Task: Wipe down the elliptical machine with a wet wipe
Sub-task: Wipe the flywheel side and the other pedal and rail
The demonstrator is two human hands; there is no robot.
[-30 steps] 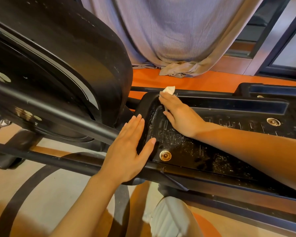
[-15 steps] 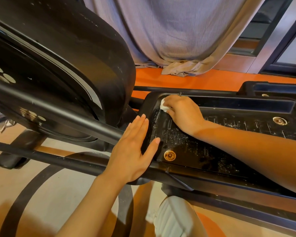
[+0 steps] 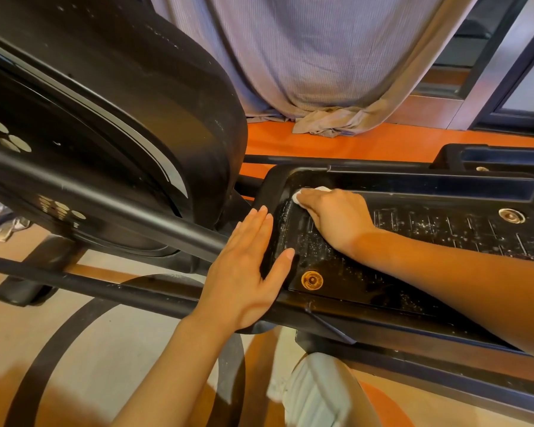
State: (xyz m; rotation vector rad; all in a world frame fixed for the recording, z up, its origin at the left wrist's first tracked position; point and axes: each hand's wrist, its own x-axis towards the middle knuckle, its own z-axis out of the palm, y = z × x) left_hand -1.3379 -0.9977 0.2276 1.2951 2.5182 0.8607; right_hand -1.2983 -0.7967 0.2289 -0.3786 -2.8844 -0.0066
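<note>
Head view looks down on the black elliptical machine [image 3: 111, 124], whose foot pedal [image 3: 413, 272] is speckled with pale dust and wet streaks between two brass-coloured bolts [image 3: 312, 279]. At the pedal's far front corner the right hand [image 3: 336, 217] presses a small, crumpled white wet wipe [image 3: 305, 194] against the raised rim, fingers curled over it so only its edge shows. Flat and spread, the left hand [image 3: 244, 272] rests on the pedal's front end, thumb on the inside of the rim, while a grey curtain [image 3: 321, 63] bunches on the orange floor [image 3: 383, 143] behind.
</note>
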